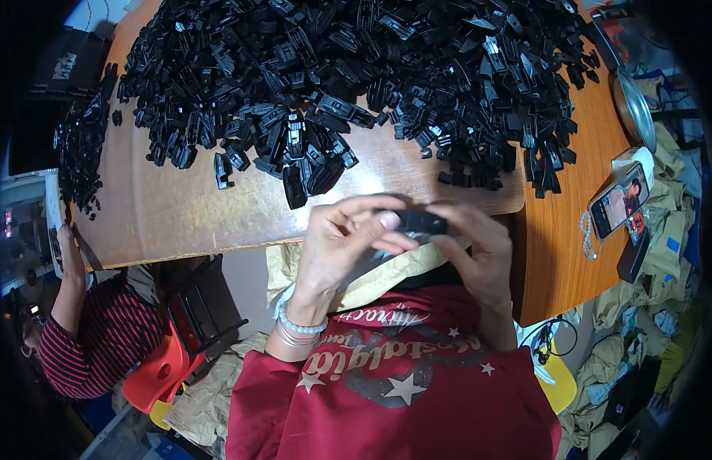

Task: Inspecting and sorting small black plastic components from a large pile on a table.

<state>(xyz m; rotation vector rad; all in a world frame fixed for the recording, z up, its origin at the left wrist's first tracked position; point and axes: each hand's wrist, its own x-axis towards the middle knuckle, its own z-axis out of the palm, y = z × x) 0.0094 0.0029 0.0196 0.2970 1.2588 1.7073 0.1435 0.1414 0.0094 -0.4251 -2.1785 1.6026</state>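
Just beyond the table's near edge, in front of my chest, I hold a small black plastic part point(422, 223) between both hands. My left hand point(342, 239) pinches its left end with thumb and fingers. The fingers of my right hand point(478, 244), slightly blurred, close on its right end. The part's finer shape is smeared and partly covered by my fingers. Ahead of my hands a large heap of similar black plastic parts point(325, 73) covers the far side of the table, with several loose ones at its near edge.
The wooden table point(195, 207) meets an orange-brown tabletop point(578, 253) on the right, bearing a phone point(620, 201) and a beaded string point(589, 234). A metal bowl point(636, 107) sits at the right edge. Paper sacking point(394, 282) lies on my lap. Left, a person in stripes point(103, 333) sits by red chairs point(160, 368).
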